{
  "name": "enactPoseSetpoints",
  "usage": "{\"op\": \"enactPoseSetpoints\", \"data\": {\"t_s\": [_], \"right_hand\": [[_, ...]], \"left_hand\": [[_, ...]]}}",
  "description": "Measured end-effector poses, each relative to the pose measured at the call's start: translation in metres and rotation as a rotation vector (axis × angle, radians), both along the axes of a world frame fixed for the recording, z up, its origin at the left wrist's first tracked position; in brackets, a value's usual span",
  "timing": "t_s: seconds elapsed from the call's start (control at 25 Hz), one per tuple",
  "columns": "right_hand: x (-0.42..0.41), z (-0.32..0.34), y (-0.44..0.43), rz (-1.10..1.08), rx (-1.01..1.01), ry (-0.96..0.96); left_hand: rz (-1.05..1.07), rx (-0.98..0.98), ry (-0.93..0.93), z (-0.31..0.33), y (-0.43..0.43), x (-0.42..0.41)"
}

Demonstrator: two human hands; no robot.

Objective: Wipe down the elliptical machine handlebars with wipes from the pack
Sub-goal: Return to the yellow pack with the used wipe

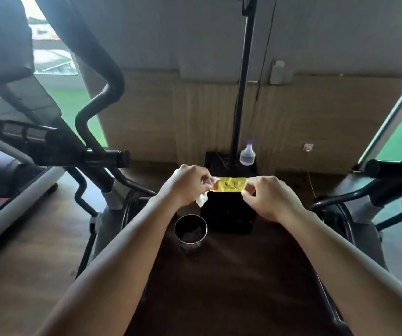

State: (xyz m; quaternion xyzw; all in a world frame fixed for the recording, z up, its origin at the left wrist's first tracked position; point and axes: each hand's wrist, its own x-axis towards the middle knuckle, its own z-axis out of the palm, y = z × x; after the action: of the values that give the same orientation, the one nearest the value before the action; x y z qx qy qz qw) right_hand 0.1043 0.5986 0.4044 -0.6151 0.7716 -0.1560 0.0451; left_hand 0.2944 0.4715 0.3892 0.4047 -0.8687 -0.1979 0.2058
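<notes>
Both forearms (127,251) reach forward: the left hand (185,185), fingers curled, pinches a white wipe (202,200) and one end of the yellow wipe pack (229,184). The right hand (270,197) pinches its other end, above a black box (229,214).

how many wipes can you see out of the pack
1: a white wipe pinched in the left hand at the left end of the yellow pack. More may be hidden inside.

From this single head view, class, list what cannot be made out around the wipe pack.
Head view only.
Yellow pack: print too small and blurred to read.
White wipe: mostly hidden behind the left hand.
Pack's right end: covered by the right hand.
Round metal bin: contents too dark to identify.
</notes>
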Motion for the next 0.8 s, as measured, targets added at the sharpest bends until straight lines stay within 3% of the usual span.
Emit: {"op": "enactPoseSetpoints", "data": {"t_s": [0.48, 0.8], "right_hand": [[-0.09, -0.048, -0.116, -0.126, 0.06, -0.119], [-0.111, -0.084, -0.188, -0.063, 0.137, -0.185]], "left_hand": [[-0.027, 0.127, -0.037, -0.042, -0.135, -0.1], [0.06, 0.219, -0.034, -0.079, -0.191, -0.115]]}}
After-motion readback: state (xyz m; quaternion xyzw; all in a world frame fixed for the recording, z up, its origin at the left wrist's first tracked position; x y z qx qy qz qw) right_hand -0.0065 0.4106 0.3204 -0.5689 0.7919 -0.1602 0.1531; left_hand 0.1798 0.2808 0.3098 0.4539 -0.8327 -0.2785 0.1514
